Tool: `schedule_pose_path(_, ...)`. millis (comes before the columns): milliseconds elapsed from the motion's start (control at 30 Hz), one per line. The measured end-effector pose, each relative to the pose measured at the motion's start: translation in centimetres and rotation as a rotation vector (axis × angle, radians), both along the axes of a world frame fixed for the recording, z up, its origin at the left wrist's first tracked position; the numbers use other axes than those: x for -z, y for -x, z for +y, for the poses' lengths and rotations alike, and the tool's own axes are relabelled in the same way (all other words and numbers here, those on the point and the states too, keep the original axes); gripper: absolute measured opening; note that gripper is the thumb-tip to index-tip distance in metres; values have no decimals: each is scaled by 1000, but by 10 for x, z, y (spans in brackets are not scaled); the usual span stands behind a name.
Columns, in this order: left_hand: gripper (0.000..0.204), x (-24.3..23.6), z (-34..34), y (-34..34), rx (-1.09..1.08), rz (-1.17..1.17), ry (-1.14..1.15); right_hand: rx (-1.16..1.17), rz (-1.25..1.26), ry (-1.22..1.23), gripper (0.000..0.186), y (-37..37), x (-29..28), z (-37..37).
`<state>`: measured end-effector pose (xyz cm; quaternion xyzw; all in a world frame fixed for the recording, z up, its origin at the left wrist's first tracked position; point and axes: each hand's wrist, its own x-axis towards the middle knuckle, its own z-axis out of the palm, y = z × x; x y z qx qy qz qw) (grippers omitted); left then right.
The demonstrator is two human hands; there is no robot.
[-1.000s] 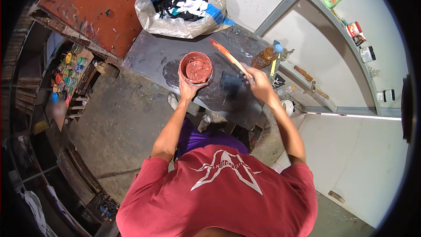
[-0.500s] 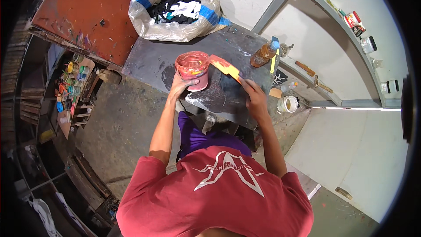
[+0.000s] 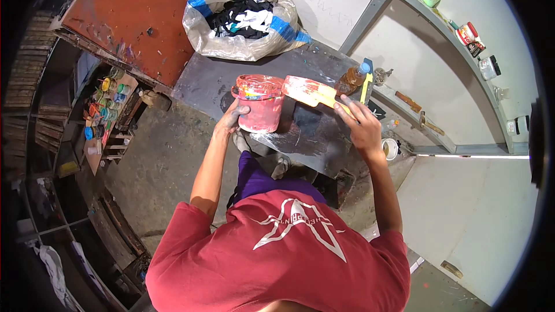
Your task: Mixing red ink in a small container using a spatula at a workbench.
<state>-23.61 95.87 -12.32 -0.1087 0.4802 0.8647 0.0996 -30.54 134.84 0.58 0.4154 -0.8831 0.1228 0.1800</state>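
Observation:
My left hand (image 3: 233,118) is closed around the lower left side of a pink paint tub (image 3: 263,117). Streaks of red, yellow and blue cover the tub's rim, and its side faces me. A spatula (image 3: 315,93) with a broad flat blade smeared red and white and a yellow handle is held in my right hand (image 3: 364,127). Its blade lies level beside the tub's rim at the upper right; whether the two touch, I cannot tell. The fingers of my right hand are partly stretched along the handle. Beneath both hands is a dark stained tabletop (image 3: 208,78).
A sack of black and white cloth scraps (image 3: 245,52) stands at the back of the table. Near the right edge is a brown bottle with a blue cap (image 3: 351,80). Jars line the right shelf (image 3: 454,20); paint pots (image 3: 107,104) crowd a rack at left. A white bucket (image 3: 391,149) stands at right.
The tub has tipped so that more of its side and less of its inside shows. The spatula has turned closer to level, and my right hand has shifted right with its fingers loosened.

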Motion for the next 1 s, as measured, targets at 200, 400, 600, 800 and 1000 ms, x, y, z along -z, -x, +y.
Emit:
schedule_pose_path(200,108,-23,1,1,89,29,-31,-20,108,-82,61,9,-10,9)
schedule_pose_path(400,108,-32,-1,6,136,35,-27,-44,226,-171,54,17,-29,12)
schedule_pose_path(600,106,-30,-13,18,181,29,12,-65,278,-195,56,24,-36,9)
schedule_pose_path(800,103,-35,-27,30,249,26,-40,-41,253,-266,58,26,-38,-3)
schedule_pose_path(1000,98,-39,-46,38,266,38,12,-24,294,-294,65,22,-49,-25)
